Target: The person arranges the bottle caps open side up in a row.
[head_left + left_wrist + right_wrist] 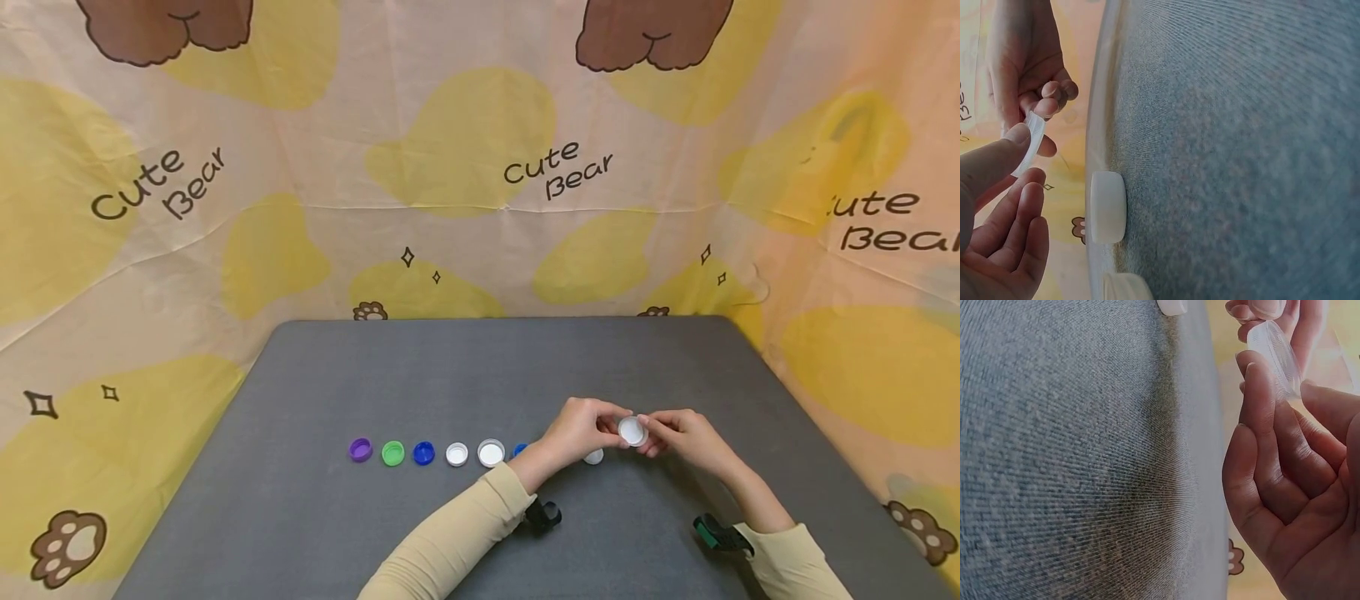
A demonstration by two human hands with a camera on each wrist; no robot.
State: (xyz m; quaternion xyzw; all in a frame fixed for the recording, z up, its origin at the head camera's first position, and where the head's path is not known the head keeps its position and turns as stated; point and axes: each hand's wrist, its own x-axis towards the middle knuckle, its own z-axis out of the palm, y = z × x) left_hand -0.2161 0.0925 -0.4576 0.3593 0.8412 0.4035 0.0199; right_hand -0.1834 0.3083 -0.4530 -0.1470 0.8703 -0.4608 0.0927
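Between my two hands a round white bottle cap (pixel 633 431) with a translucent rim is held up off the table, its flat face toward the head camera. My left hand (pixel 573 432) pinches its left edge between thumb and fingers. On the opposite edge, my right hand (pixel 688 440) pinches it with thumb and fingertips, as the right wrist view shows the cap (pixel 1274 356) edge-on. A white cap (pixel 594 457) lies on the table just below the held one, partly covered by the left hand.
A row of caps runs leftward on the grey table (pixel 450 375): a purple cap (pixel 361 450), a green cap (pixel 393 453), a blue cap (pixel 423 452), a white cap (pixel 457 454) and a larger white cap (pixel 491 452). Another blue cap (pixel 519 450) is mostly hidden by the left wrist.
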